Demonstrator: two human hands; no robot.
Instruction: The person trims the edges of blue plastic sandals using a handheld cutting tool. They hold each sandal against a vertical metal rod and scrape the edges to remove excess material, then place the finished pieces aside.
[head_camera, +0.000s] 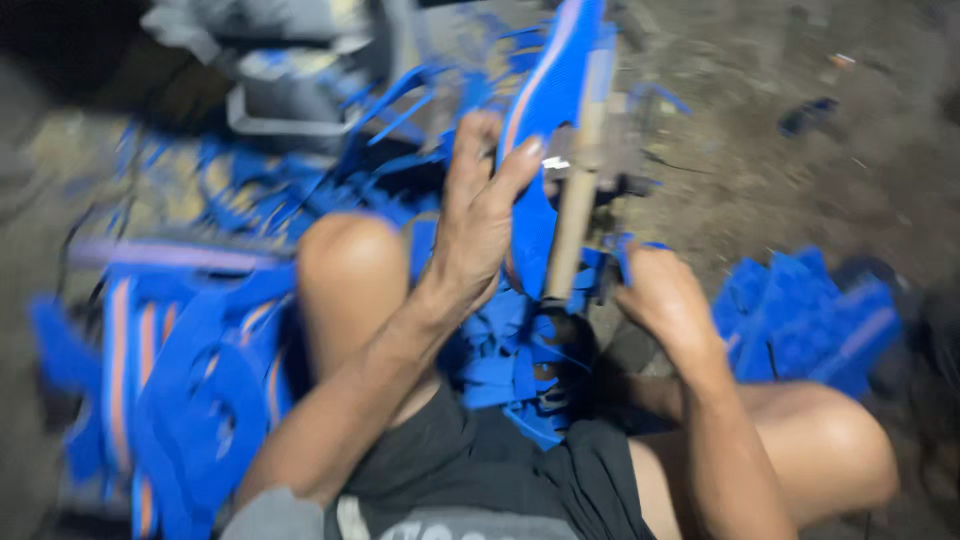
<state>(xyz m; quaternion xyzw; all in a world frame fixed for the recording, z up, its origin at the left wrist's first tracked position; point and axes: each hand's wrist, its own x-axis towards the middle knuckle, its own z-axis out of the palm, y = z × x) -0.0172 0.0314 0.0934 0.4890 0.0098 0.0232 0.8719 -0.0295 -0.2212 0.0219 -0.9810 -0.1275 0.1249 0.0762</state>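
My left hand (478, 215) grips a blue foam sandal sole (545, 110) with an orange stripe, held upright in front of me. A wooden post or handle (575, 225) stands against the sole's right edge. My right hand (662, 295) is closed low beside that post, near blue scraps; what it grips is hidden by blur. My knees frame both hands.
Blue foam sheets with orange stripes (160, 370) pile at my left. A stack of blue soles (800, 315) lies on the dirt floor at right. Blue offcut strips (300, 180) are scattered ahead, near a grey machine base (290, 95).
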